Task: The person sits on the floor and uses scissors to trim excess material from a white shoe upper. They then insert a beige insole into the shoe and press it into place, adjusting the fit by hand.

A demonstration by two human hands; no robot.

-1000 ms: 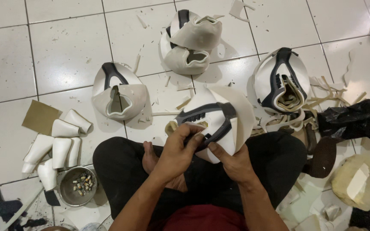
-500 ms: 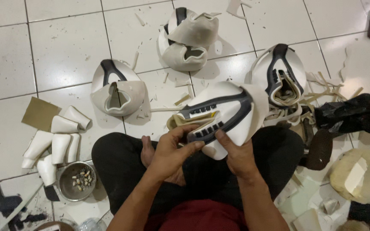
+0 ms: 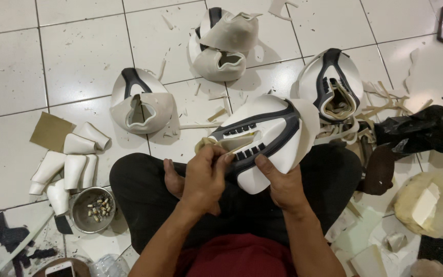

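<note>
I sit cross-legged on a white tiled floor and hold a white helmet-shaped shell (image 3: 273, 134) with a black vented strip over my lap. My right hand (image 3: 282, 184) grips its lower edge from below. My left hand (image 3: 205, 177) pinches a small tan piece (image 3: 212, 145) against the shell's left side, beside the black vents.
Three more white and black shells lie on the floor: one at the left (image 3: 140, 101), a stacked pair at the top (image 3: 222, 43), one at the right (image 3: 331, 87). White tube pieces (image 3: 66, 166), a metal bowl (image 3: 91, 209), brown cardboard (image 3: 51, 132), a black bag (image 3: 415, 131) and scraps surround me.
I have turned the shell in my hands, so its black vented strip now faces up and the shell sits slightly lower. My left hand has shifted onto its left edge.
</note>
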